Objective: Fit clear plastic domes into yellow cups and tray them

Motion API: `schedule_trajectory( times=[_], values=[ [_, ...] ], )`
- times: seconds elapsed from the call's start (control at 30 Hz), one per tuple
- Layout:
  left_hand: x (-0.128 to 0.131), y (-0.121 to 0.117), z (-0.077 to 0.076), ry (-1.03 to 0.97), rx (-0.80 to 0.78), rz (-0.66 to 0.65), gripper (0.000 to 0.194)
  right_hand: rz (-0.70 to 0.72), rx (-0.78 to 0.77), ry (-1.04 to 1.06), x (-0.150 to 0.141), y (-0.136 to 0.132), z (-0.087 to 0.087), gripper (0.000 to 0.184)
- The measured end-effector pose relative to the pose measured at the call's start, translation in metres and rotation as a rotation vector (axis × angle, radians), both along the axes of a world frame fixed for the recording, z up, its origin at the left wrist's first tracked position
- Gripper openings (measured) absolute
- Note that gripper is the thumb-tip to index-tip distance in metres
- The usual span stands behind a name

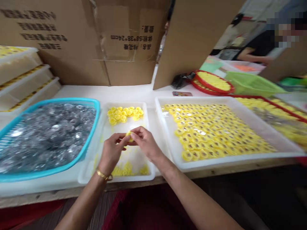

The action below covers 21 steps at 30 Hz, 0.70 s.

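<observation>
Both hands meet over a small white tray [150, 166]. My left hand [112, 148] pinches one side of a small round yellow plastic piece [129, 135]. My right hand [145, 140] pinches the other side of it. Fingers cover most of the piece. Inside the tray, several yellow cup-shaped pieces [124, 114] lie near the far end. Small yellow bits [126, 170] gather at its near end. To the right, a large white tray [171, 143] carries rows of yellow round pieces with dark centres [211, 131].
A blue basket [97, 119] of clear and dark plastic pieces stands at the left. Stacked trays [28, 76] rise behind it. Cardboard [129, 41] walls the back. A red tray [233, 91] and green basket [251, 83] sit back right, where another person [257, 46] is.
</observation>
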<state>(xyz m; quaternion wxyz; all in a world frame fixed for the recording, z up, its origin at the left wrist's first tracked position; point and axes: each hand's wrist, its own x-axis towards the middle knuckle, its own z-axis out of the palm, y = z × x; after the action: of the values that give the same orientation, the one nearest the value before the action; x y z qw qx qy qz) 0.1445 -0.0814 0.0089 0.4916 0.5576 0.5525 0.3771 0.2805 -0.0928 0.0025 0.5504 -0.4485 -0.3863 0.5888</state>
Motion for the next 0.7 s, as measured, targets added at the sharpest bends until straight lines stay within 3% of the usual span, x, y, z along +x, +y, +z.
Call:
schedule_trajectory(
  times=[0.13,0.3,0.37,0.43,0.53,0.63,0.7],
  values=[
    [0.006,-0.010,0.009,0.038,0.001,-0.077,0.045,-0.034,-0.022,-0.160,0.007,-0.022,0.014,0.021],
    [0.028,-0.023,0.016,-0.054,-0.105,-0.170,0.046,-0.045,-0.096,-0.284,0.029,-0.043,0.032,0.016],
    [0.033,-0.028,0.020,-0.133,-0.146,-0.194,0.049,-0.047,-0.068,-0.270,0.052,-0.048,0.041,0.018],
    [0.032,-0.032,0.022,-0.215,-0.171,-0.211,0.055,-0.160,-0.008,-0.299,0.086,-0.049,0.047,0.021],
    [0.024,-0.032,0.020,-0.228,-0.176,-0.189,0.055,-0.335,-0.015,-0.563,0.141,-0.051,0.045,0.020],
    [0.015,-0.031,0.012,-0.180,-0.180,-0.162,0.049,-0.137,-0.181,-0.972,0.175,-0.052,0.031,0.012],
    [0.013,-0.032,0.007,-0.172,-0.193,-0.177,0.045,-0.002,-0.223,-1.120,0.181,-0.052,0.020,0.013]
  ],
)
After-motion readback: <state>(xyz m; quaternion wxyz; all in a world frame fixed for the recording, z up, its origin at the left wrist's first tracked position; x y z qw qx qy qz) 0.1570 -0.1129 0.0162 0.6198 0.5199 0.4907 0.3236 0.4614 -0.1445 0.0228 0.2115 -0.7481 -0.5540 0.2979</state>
